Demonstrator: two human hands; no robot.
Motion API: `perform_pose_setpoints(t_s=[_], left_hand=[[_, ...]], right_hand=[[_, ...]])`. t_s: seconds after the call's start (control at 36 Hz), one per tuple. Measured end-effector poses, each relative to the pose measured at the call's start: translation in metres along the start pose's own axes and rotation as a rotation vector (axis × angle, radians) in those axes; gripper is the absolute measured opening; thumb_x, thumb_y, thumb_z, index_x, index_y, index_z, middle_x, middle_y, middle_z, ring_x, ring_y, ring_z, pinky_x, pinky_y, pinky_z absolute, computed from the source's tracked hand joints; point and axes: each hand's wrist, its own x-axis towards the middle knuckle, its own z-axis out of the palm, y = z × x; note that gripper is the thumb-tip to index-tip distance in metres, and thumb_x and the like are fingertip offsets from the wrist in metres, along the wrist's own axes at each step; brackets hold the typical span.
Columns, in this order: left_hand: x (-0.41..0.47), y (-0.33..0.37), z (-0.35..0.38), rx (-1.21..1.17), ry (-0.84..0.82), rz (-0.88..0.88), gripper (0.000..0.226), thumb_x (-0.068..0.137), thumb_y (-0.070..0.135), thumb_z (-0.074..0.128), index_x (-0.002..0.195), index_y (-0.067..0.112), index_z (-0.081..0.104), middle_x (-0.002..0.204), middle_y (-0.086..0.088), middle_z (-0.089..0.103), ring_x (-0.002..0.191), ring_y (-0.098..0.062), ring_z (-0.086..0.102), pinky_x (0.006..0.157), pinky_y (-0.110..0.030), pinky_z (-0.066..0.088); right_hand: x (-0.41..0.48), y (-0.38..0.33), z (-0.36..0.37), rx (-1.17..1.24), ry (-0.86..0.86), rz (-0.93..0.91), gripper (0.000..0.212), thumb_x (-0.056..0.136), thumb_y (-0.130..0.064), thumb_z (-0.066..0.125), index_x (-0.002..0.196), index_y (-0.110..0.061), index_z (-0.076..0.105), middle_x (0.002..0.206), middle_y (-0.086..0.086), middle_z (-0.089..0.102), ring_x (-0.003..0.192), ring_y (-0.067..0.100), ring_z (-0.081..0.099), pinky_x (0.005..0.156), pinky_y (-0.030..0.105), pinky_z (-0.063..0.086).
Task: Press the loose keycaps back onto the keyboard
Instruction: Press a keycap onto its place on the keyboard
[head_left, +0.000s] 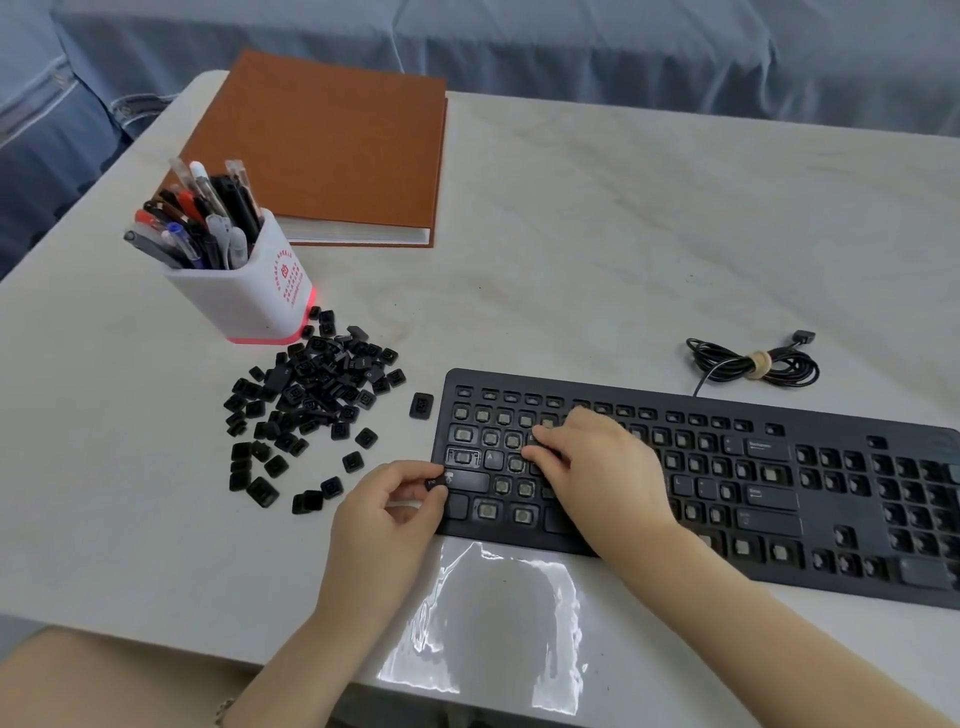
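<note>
A black keyboard (727, 467) lies at the right of the table, most of its keys bare, a few caps fitted at the left and middle. A pile of loose black keycaps (311, 400) lies to its left. My left hand (384, 514) pinches one small black keycap (435, 483) at the keyboard's lower left corner. My right hand (597, 462) rests on the left part of the keyboard, fingers bent down onto the keys; whether a cap lies under the fingertips is hidden.
A white pen holder (244, 291) full of pens stands behind the keycap pile. A brown book (322, 150) lies at the back left. The coiled keyboard cable (753, 364) sits behind the keyboard. The table's front edge (156, 634) runs close to me.
</note>
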Motion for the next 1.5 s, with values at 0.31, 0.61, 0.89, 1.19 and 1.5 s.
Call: perform_pose_setpoints(t_s=[0.31,0.61,0.89,1.19,1.5], left_hand=[[0.004,0.002,-0.002,-0.021,-0.023,0.002,0.026,0.082,0.000,0.068,0.084,0.025,0.068,0.081,0.001,0.067,0.072,0.003,0.060,0.067,-0.004,0.044],[0.007,0.019,0.004,-0.075,-0.064,0.093,0.029,0.075,-0.004,0.072,0.080,0.024,0.069,0.081,0.001,0.066,0.070,0.004,0.062,0.067,-0.004,0.044],[0.009,0.048,0.042,-0.030,-0.184,0.299,0.033,0.071,0.000,0.078,0.079,0.031,0.068,0.077,0.008,0.068,0.070,-0.004,0.062,0.066,-0.011,0.047],[0.010,0.056,0.091,0.112,-0.286,0.542,0.019,0.077,0.012,0.071,0.094,0.021,0.070,0.089,0.018,0.066,0.089,0.007,0.057,0.082,-0.007,0.042],[0.033,0.039,0.142,0.665,-0.228,0.813,0.043,0.086,0.031,0.041,0.113,0.010,0.067,0.126,-0.007,0.061,0.119,-0.021,0.056,0.104,-0.037,0.040]], right_hand=[[-0.010,0.007,0.005,-0.291,-0.010,-0.219,0.051,0.040,-0.023,0.093,0.086,-0.010,0.075,0.051,-0.004,0.055,0.044,0.018,0.055,0.032,0.016,0.030],[-0.008,0.008,-0.013,0.035,-0.227,0.009,0.029,0.095,-0.036,0.049,0.120,-0.029,0.061,0.080,-0.006,0.053,0.083,0.013,0.056,0.064,0.026,0.041],[-0.009,0.010,-0.047,1.118,-0.262,0.476,0.009,0.080,-0.008,0.069,0.081,-0.017,0.070,0.055,-0.015,0.065,0.050,-0.009,0.054,0.048,0.003,0.036],[-0.032,0.058,-0.066,0.993,-0.098,0.561,0.013,0.079,-0.009,0.071,0.078,-0.022,0.071,0.064,-0.006,0.068,0.055,-0.005,0.056,0.054,0.006,0.040],[-0.025,0.116,-0.077,0.728,0.108,0.544,0.014,0.078,-0.011,0.072,0.084,-0.024,0.070,0.070,-0.010,0.065,0.061,-0.011,0.055,0.062,0.001,0.039]])
